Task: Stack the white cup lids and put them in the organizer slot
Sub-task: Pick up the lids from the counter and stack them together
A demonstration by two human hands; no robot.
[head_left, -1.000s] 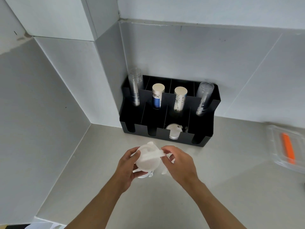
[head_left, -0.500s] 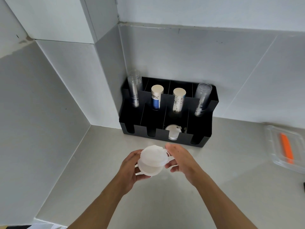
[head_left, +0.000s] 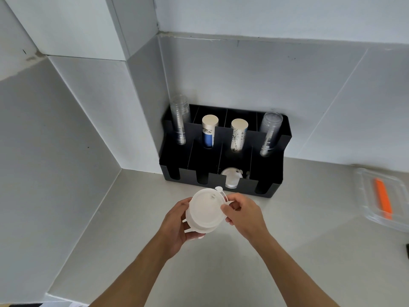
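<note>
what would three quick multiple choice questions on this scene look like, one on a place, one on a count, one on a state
1. Which front slot of the black organizer already holds white lids?
A. far left
B. third from the left
C. far right

2. How many paper cup stacks stand in the back row?
A. two
B. four
C. none

3. What is happening to the lid stack?
A. it lies on the counter
B. it sits in a slot
C. both hands hold it

Answers: 1 B, white shows only in that notch. 2 A, a blue stack and a patterned stack stand between clear cups. 3 C, the left hand cradles it and the right hand grips its edge.
</note>
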